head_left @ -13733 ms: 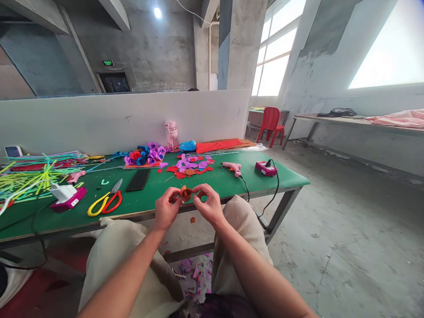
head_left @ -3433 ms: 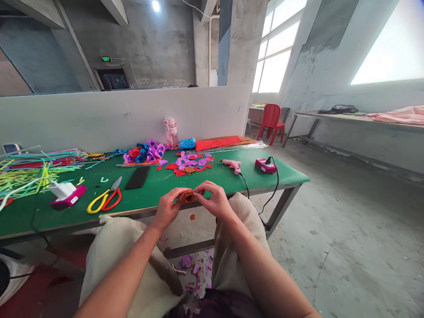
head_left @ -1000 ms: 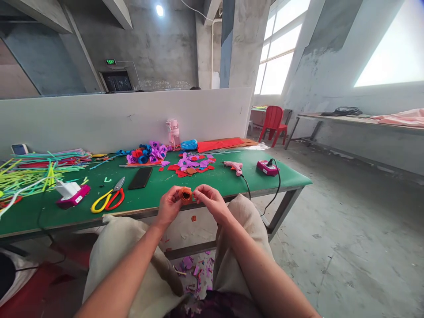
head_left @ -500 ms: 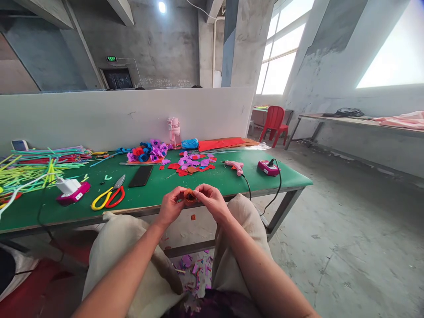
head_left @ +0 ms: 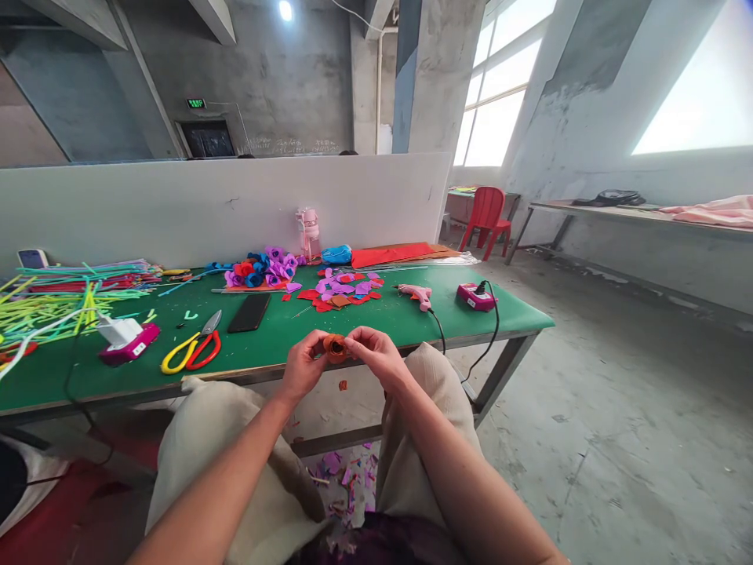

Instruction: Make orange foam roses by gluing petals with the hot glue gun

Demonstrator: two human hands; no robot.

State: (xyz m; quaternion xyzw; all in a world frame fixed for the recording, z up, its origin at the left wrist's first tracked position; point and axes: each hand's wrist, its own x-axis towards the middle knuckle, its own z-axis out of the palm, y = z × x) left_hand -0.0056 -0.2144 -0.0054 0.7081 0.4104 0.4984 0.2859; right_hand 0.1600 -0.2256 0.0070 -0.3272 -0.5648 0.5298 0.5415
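An orange-brown paper flower (head_left: 336, 350), rolled into a round, layered shape, is held up just in front of the table's near edge. My left hand (head_left: 306, 364) pinches its left side with closed fingers. From the right, my right hand (head_left: 376, 357) grips its rim between thumb and fingertips. Past my hands lies a heap of purple, red and brown paper petals (head_left: 344, 290). To its left sits a cluster of finished purple, blue and red paper flowers (head_left: 267, 268). A pink glue gun (head_left: 416, 296) rests on the right.
On the green table (head_left: 282, 318) are scissors (head_left: 197, 345), a black phone (head_left: 249, 313), a white plug in a magenta power block (head_left: 130, 345), another magenta block (head_left: 477, 297), a pink bottle (head_left: 309, 234), red paper (head_left: 391, 255) and coloured stems (head_left: 70, 306). Cords hang over the edge.
The paper flower is turned slightly, its spiral opening showing a little more. Both hands keep their hold in nearly the same place.
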